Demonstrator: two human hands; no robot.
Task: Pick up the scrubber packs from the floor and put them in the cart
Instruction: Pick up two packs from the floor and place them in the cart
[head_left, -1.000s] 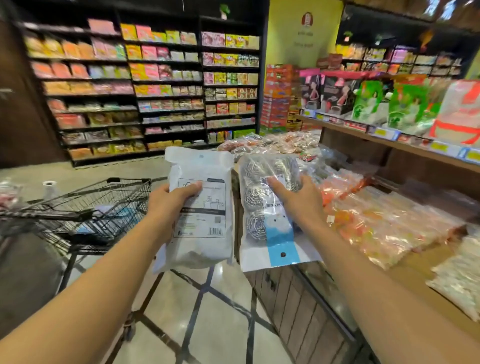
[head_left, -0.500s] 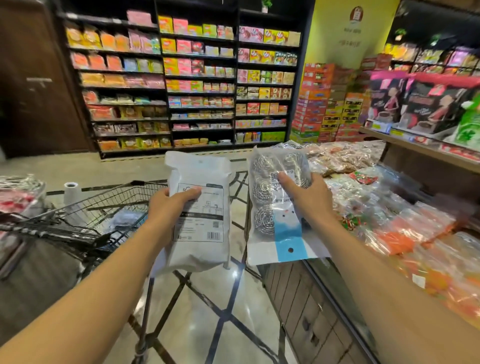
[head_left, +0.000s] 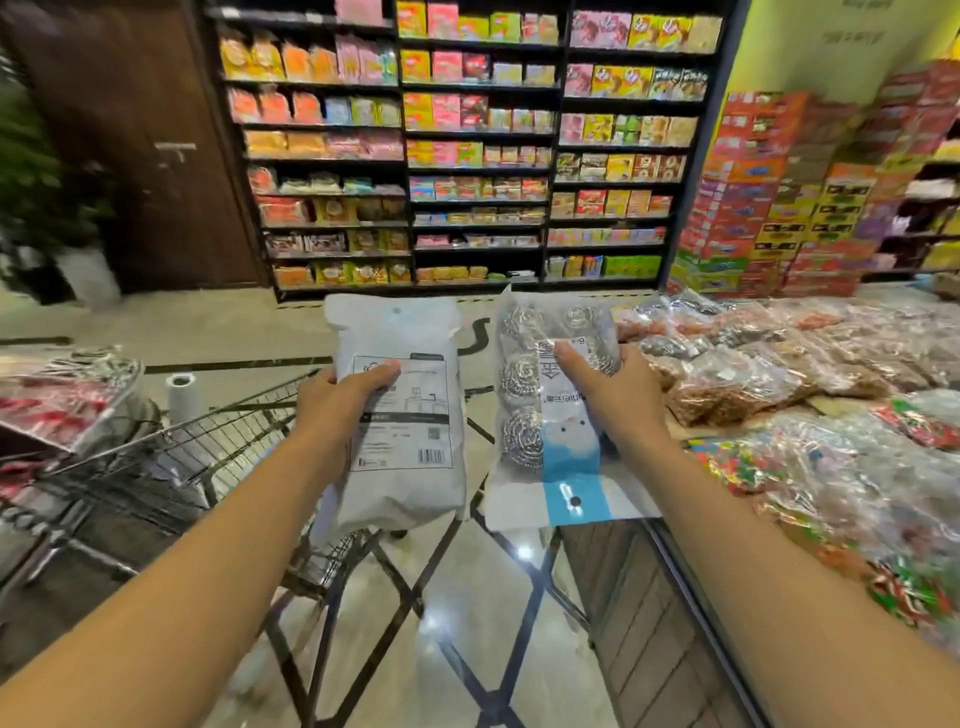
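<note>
Cart (head_left: 171, 457): contents blurred | left hand (head_left: 337, 402) grips white pack (head_left: 400, 415) | right hand (head_left: 613, 395) grips scrubber pack (head_left: 524, 410)

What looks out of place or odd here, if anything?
Mostly one thing: a white paper roll stands alone on the floor beyond the cart, away from any shelf. The left hand grips a white pack and the right hand a steel scrubber pack; both look intact.
</note>
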